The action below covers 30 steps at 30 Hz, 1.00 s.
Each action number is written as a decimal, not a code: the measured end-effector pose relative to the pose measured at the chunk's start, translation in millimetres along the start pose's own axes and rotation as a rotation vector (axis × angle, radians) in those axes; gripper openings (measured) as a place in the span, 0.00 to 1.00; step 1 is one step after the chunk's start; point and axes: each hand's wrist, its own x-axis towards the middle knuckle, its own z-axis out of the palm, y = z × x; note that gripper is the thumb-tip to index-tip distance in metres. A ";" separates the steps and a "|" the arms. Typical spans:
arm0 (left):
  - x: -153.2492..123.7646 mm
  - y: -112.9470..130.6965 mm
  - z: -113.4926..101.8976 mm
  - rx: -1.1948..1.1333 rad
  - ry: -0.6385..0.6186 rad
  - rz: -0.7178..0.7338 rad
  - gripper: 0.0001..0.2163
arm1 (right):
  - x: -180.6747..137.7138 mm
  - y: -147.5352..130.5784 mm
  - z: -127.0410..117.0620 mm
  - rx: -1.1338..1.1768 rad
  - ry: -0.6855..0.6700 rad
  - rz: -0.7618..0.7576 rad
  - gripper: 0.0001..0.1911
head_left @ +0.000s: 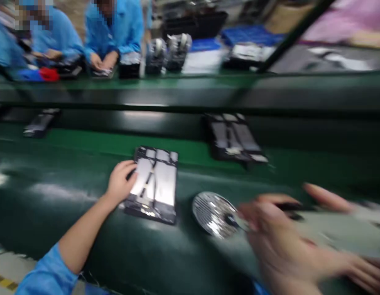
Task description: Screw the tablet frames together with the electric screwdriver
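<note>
My left hand [121, 184] is at the left edge of an opened tablet [162, 184], its fingers and thumb bent over that edge. The tablet lies flat, with silvery battery packs, dark cables and a black frame showing. My right hand [279, 241] is at the lower right, close to the camera and smeared by motion. Beside its fingers is a round, shiny, ridged dish [213, 213] with a dark spot. A pale flat thing [346, 229], too blurred to name, is right of that hand. Whether the right hand grips anything is unclear.
Another opened tablet [233, 137] lies on the green belt [116, 143], with a further device [42, 123] at the left. Across a raised shelf [177, 92], co-workers in blue [116, 28] handle parts. Black-and-silver reels [177, 51] and blue trays [248, 35] stand there.
</note>
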 end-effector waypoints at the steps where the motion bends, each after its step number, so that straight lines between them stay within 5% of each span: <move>1: 5.1 -0.4 -2.1 -0.021 -0.005 0.003 0.12 | 2.5 1.1 -1.0 -0.026 -0.075 -0.089 0.38; 7: 30.3 -3.9 -6.9 0.108 0.006 0.077 0.13 | 18.8 17.4 0.3 -0.101 -0.193 -0.313 0.27; 18: 16.4 14.1 1.8 0.176 0.008 0.091 0.13 | 4.1 45.7 9.8 -0.181 -0.240 -0.290 0.24; 30: 22.8 10.2 -14.3 0.067 -0.113 0.100 0.12 | 2.9 59.0 12.7 -0.269 -0.273 -0.296 0.25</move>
